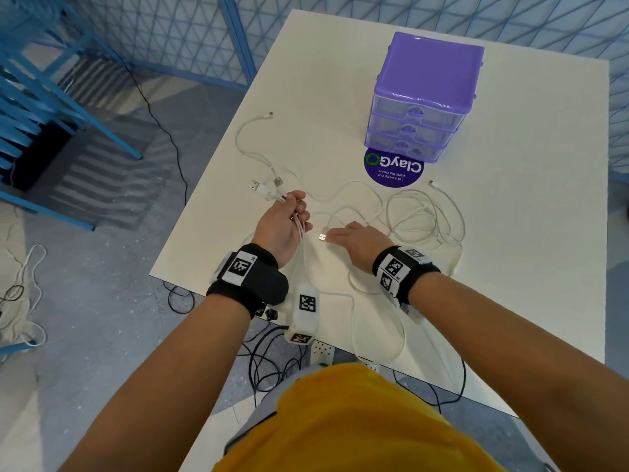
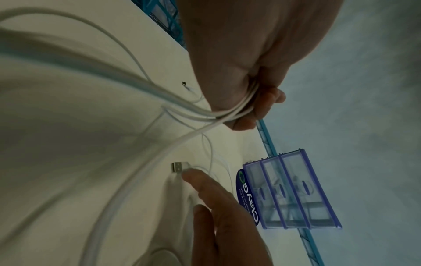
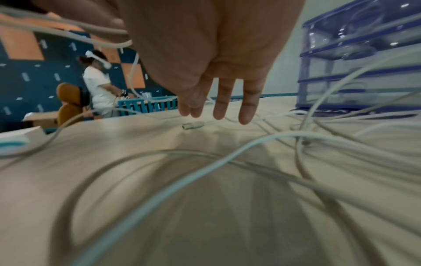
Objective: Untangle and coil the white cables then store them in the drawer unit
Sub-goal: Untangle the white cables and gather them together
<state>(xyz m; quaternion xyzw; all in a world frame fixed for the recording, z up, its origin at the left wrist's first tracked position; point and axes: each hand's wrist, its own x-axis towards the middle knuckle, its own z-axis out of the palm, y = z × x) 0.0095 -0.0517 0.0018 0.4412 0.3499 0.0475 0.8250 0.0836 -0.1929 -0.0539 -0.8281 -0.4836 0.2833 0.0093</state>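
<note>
Left hand (image 1: 284, 226) grips bundled white cables (image 1: 299, 226); flat right hand (image 1: 357, 241) reaches a USB plug (image 1: 322, 237) at nine o'clock. Pulling could tighten tangled loops (image 1: 425, 216).

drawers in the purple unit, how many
3, all shut, stacked in the purple unit at the table's far side: top drawer, middle drawer, bottom drawer.

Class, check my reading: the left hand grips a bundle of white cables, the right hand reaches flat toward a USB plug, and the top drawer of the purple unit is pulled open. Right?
Not quite. The head view shows all three drawers of the purple drawer unit closed. The left hand does grip the white cables, and the right hand reaches toward the USB plug.
</note>
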